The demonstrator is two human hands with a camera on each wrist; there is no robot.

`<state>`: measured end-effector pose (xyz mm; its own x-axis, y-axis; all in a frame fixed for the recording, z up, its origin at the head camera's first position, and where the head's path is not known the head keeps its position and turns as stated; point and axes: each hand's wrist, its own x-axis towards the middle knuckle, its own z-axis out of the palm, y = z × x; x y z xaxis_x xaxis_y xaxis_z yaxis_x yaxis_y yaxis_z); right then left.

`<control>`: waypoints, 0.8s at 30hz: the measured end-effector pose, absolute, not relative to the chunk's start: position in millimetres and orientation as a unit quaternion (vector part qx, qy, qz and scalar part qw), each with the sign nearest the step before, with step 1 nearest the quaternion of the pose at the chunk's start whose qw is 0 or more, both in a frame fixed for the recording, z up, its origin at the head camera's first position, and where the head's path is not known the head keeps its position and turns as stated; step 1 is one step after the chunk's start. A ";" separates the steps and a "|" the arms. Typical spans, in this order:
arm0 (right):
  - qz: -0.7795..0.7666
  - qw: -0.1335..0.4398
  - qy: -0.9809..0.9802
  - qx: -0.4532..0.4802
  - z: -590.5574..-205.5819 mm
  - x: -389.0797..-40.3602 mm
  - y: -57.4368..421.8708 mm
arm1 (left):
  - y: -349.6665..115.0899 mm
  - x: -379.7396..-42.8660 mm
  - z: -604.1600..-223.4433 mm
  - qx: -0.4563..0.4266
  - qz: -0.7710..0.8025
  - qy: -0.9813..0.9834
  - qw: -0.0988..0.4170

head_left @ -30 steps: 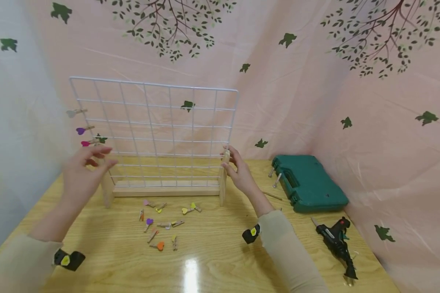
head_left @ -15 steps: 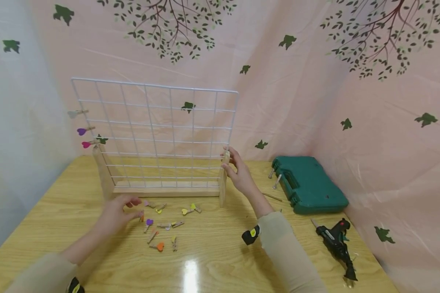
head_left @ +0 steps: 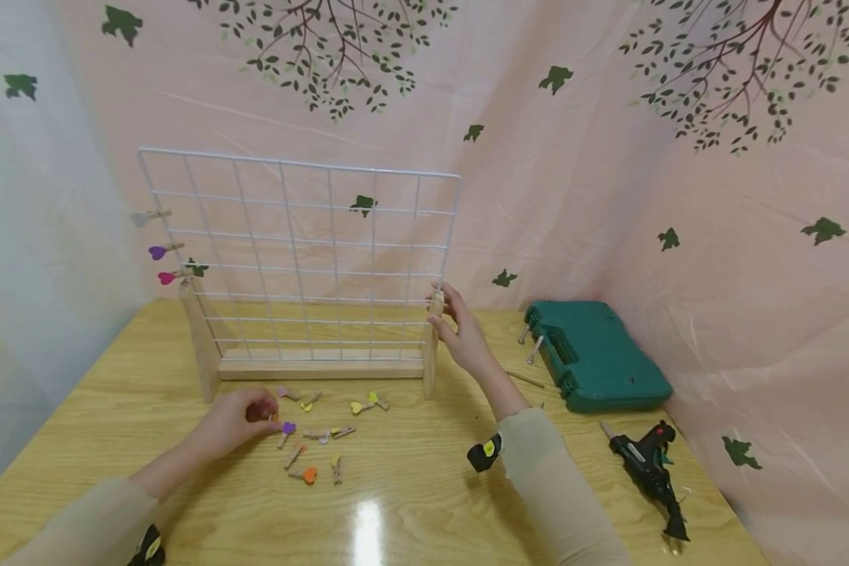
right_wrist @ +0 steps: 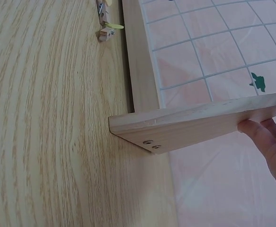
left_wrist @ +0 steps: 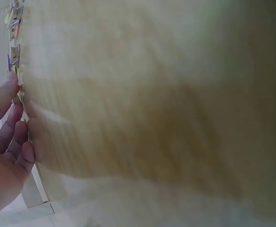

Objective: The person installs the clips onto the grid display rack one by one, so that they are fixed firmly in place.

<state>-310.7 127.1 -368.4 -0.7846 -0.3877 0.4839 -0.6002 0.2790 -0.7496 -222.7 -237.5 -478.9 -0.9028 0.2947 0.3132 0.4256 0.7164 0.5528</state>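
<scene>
At far left, has a grey clothespin, a purple-heart clothespin and a pink-heart clothespin clipped one below another on the side wire of an upright wire grid, the lowest just beside the top of the left post. In front of that post, has the left hand low over the bench, thumb and fingertips drawn narrow, pinching a small orange clothespin; cannot tell whether lifted clear of the wood. Just right of those fingertips, has a loose purple clothespin.

Further right, between the two hands and in front of the crossbar, has more clothespins scattered: a lilac clothespin near the crossbar, two yellow clothespins close together, an orange-heart clothespin toward the near side. Holds the right post near its top with the right hand, thumb against the outer face, fingers curled behind, well apart from the orange clothespin at the left fingertips. Low on that outer face, shows two screws in the right wrist view.

At far right, has a thin brown rod and two metal pieces near a closed green case, then a black glue gun lying in front.
</scene>
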 end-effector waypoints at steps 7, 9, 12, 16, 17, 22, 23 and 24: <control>0.516 0.100 -0.791 0.313 -368.0 -311.2 127.7 | -238.4 -222.5 -476.2 -0.203 -0.329 -0.919 0.081; 0.519 0.099 -0.789 0.314 -367.8 -310.8 127.6 | -239.3 -221.7 -473.1 -0.194 -0.339 -0.918 0.073; 0.520 0.100 -0.787 0.316 -367.1 -310.5 126.8 | -241.4 -220.9 -462.5 -0.180 -0.341 -0.918 0.090; 0.521 0.100 -0.786 0.316 -366.7 -310.5 126.2 | -244.3 -222.5 -441.0 -0.163 -0.347 -0.914 0.133; 0.522 0.100 -0.786 0.316 -366.8 -310.5 126.3 | -245.0 -223.1 -435.1 -0.158 -0.354 -0.911 0.138; 0.526 0.099 -0.782 0.318 -367.4 -311.2 127.3 | -247.3 -224.6 -402.5 -0.145 -0.366 -0.902 0.176; 0.527 0.099 -0.781 0.319 -367.5 -311.2 127.5 | -248.0 -224.5 -395.2 -0.138 -0.365 -0.902 0.185; 0.527 0.099 -0.781 0.319 -367.7 -311.0 127.6 | -248.9 -224.2 -387.3 -0.127 -0.360 -0.904 0.193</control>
<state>-311.0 127.6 -367.7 -0.7763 -0.3946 0.4916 -0.6037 0.2407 -0.7600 -224.2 -248.9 -387.3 -0.8930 0.0913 0.4406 0.3693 0.7081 0.6018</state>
